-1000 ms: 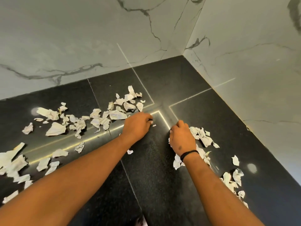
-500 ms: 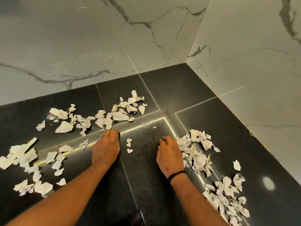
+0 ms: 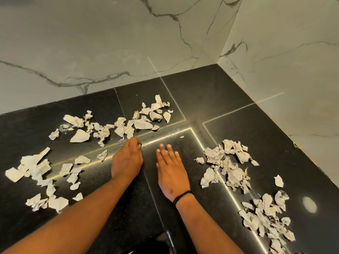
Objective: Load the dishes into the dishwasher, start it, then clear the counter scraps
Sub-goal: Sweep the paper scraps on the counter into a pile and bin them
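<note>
Paper scraps (image 3: 264, 215) are lying strewn over the black counter (image 3: 183, 213), nearest in a heap at the right edge. Right hand (image 3: 171, 171), black band (image 3: 181, 196) at the wrist, is resting flat on the counter, fingers straight and slightly spread, holding nothing. Left hand (image 3: 127, 160) is lying just beside it, fingers bunched at the tips; whether it is pinching anything, cannot tell. More scraps (image 3: 31, 171) are sitting far left, another cluster (image 3: 227, 162) right of the hands, a further band (image 3: 128, 123) beyond the fingertips. Marble walls (image 3: 110, 43) are meeting in the corner behind.
</note>
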Available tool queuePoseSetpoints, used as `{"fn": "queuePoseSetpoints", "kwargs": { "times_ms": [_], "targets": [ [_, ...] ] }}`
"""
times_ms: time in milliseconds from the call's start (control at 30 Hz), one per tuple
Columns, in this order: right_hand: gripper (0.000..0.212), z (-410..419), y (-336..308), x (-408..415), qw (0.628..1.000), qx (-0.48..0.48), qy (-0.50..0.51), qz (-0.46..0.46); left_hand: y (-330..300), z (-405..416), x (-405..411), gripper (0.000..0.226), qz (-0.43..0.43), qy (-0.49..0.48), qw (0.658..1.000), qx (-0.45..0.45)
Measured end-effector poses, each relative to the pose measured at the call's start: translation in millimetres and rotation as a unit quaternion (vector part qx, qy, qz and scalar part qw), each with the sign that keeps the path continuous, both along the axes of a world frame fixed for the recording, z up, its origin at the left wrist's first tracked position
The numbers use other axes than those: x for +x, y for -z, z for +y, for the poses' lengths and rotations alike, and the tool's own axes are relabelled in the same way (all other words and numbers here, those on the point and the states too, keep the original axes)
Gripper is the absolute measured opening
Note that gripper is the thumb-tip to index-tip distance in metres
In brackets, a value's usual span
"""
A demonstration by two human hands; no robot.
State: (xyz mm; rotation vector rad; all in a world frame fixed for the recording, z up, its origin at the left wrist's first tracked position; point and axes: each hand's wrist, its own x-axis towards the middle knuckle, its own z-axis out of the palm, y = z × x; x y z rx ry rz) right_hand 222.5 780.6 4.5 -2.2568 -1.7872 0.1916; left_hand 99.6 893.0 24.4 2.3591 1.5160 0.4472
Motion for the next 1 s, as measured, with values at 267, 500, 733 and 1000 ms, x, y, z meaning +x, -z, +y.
{"fn": "queuePoseSetpoints", "kwargs": {
  "times_ms": [267,500,733,1000],
  "targets": [
    [0.06,-6.0,-9.6,39.9,0.991,0.009,0.13,-0.015,3.5,1.6,-2.3,0.012,-0.001,0.013,1.0,0.01],
    [0.058,33.7,-23.3,49.8,0.993,-0.063,0.097,0.021,4.9,2.3,-3.3,0.013,0.0,0.011,1.0,0.01],
    [0.054,-4.5,-15.1,38.1,0.981,-0.021,0.191,-0.005,6.5,3.1,-2.4,0.011,0.006,0.014,1.0,0.017],
    [0.064,75.2,-22.8,15.9,0.998,-0.049,-0.009,0.029,5.9,2.3,-1.2,0.007,0.012,0.019,0.999,0.025]
  ]
}}
